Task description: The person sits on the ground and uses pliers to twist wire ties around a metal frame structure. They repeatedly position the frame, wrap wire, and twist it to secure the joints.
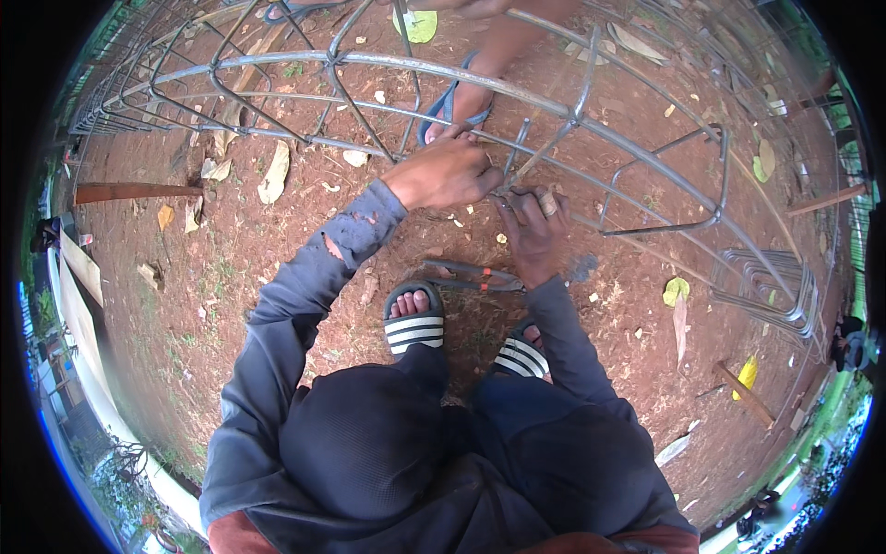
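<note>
A long cage of steel reinforcing bars (434, 67) with bent stirrups (579, 78) runs across the upper part of the view. My left hand (448, 173) is closed around its lower bar, with the fingers wrapped over the steel. Just to the right, my right hand (535, 231) is pinched near the crossing of that bar and a stirrup. Whatever lies between its fingertips is too small to make out. Below the hands, a long-handled steel cutting tool with orange marks (475, 277) rests on the soil by my sandals (413, 328).
Across the cage stands another person, with a foot in a blue flip-flop (459, 106) and a hand (461, 7) at the top. Bundled stirrups (766, 291) lie at right. Wooden stakes (138, 192) stick out at both sides. Dry leaves (274, 173) litter the red soil.
</note>
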Demonstrator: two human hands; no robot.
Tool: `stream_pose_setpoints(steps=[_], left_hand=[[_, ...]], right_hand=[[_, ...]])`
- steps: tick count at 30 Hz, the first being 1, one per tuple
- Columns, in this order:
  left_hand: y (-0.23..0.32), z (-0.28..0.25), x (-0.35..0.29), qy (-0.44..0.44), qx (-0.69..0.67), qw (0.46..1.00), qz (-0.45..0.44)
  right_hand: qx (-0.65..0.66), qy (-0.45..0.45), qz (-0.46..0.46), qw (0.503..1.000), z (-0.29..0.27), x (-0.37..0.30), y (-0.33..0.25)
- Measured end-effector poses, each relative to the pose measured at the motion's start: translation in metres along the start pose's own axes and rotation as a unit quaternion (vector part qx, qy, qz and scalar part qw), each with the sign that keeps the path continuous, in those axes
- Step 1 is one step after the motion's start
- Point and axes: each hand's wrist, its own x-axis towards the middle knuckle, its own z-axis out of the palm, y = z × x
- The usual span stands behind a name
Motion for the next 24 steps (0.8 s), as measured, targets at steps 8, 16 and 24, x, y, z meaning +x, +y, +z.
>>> stream_pose_setpoints(steps=[8, 16, 24], left_hand=[[0.056, 0.008, -0.040, 0.220, -0.131, 0.957, -0.140], [0.070, 0.102, -0.065, 0.298, -0.109, 0.926, -0.204], [0.077, 0.094, -0.077, 0.262, -0.181, 0.913, -0.255]], right_hand=[[0.007, -0.005, 0.021, 1.000, -0.006, 0.000, -0.003], [0.004, -0.009, 0.005, 1.000, 0.003, -0.007, 0.002], [0.021, -0.025, -0.011, 0.999, -0.010, -0.009, 0.003]])
